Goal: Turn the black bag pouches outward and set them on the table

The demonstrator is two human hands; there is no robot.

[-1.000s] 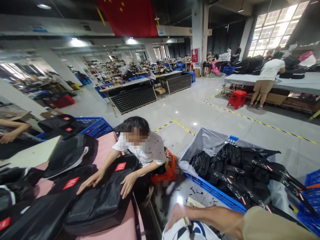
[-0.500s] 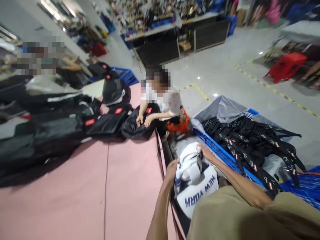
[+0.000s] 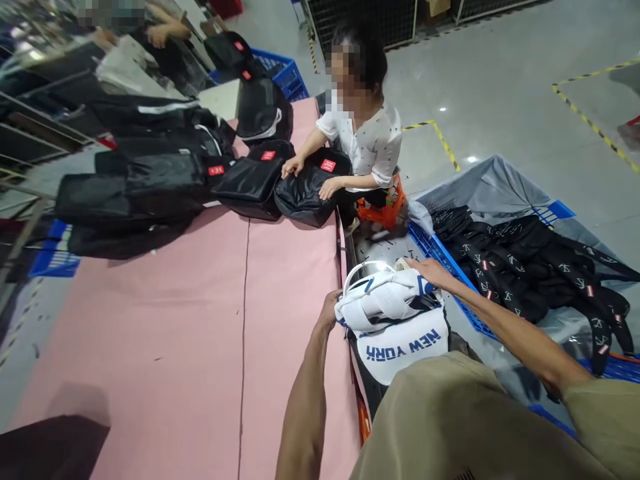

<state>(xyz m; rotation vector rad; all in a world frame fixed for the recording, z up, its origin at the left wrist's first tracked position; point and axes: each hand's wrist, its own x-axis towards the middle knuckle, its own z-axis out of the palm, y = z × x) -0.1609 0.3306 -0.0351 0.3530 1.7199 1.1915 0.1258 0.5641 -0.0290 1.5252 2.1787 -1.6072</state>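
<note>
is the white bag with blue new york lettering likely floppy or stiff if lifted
The white bag with blue NEW YORK lettering would probably sag, since much of it is bunched in loose folds. Its lettered flap may bend less, as it lies fairly smooth. Rolling seems unlikely, given the uneven shape.

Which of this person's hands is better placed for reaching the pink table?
Probably the left hand, beside the pink table; the right hand is across the white bag, nearer the blue crate.

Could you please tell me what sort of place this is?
Probably a bag factory or workshop: several black bags lie on a pink table, a blue crate holds more black goods, and striped tape marks the floor.
</note>
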